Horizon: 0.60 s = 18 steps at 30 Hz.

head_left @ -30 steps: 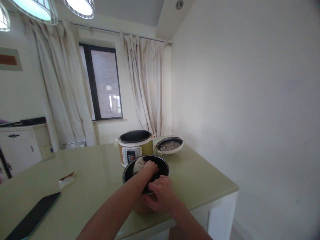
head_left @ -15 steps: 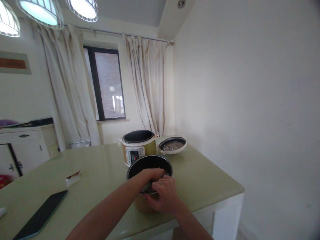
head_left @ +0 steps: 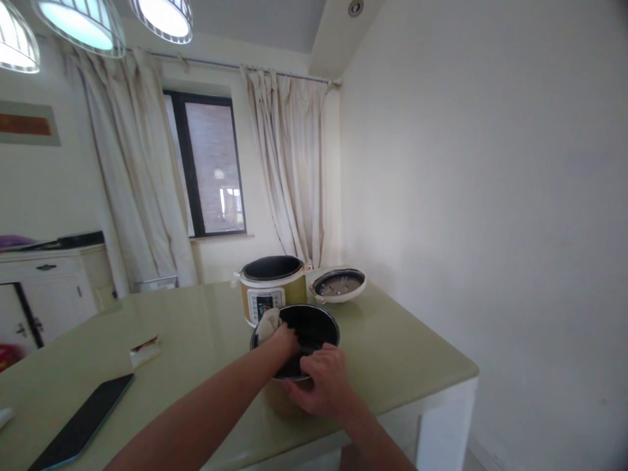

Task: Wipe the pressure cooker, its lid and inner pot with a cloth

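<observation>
A dark-lined inner pot with a tan outside stands near the table's front edge. My left hand reaches into it and is closed on a pale cloth, which bunches up at the pot's left inner wall. My right hand grips the pot's near right rim, thumb outside and fingers curled over the edge. Just behind stands a gold and white electric pressure cooker without its lid. Its round lid lies upside down to the right of the cooker.
A dark phone or tablet lies at the table's left front. Beyond it is a small white packet. The green tabletop ends at a right edge near the wall.
My left hand has moved with the cloth from the pot's right side to its left wall, where the cloth now shows. My right hand stays on the rim.
</observation>
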### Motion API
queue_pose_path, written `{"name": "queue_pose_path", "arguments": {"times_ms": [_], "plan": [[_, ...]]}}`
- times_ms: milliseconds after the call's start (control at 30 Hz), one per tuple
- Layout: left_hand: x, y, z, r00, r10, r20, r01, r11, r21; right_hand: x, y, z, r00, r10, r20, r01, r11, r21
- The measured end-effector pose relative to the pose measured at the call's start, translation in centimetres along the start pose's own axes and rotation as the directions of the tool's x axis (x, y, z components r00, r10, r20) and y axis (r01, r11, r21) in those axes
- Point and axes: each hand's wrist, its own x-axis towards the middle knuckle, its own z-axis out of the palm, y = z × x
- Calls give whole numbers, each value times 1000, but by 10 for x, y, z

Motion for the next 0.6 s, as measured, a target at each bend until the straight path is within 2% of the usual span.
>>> {"name": "queue_pose_path", "arguments": {"times_ms": [100,200,233,300,333,367,433,600], "plan": [[6,-1,-13,999,25,-42,-22,997,81,-1,0,3,1000,-8,-10,8,1000,-7],[12,1,-33,971,166,-173,-135,975,178,-2,0,4,1000,1,-6,-1,1000,-24],[13,2,-39,940,243,-241,-187,954,235,-3,-1,4,1000,7,-8,-7,999,-31],[13,5,-50,847,385,-365,-254,899,357,-2,-1,3,1000,17,-12,-18,999,-43],[12,7,-53,810,421,-408,-258,881,397,-2,-1,3,1000,19,-11,-20,999,-47],[11,9,-56,795,424,-434,-245,878,410,-2,-2,3,1000,19,-5,-19,999,-48],[10,12,-58,808,375,-455,-196,898,393,-1,-2,2,1000,12,19,-11,999,-45],[11,15,-58,891,219,-397,-91,944,317,2,-2,0,998,3,59,0,999,-52]]}}
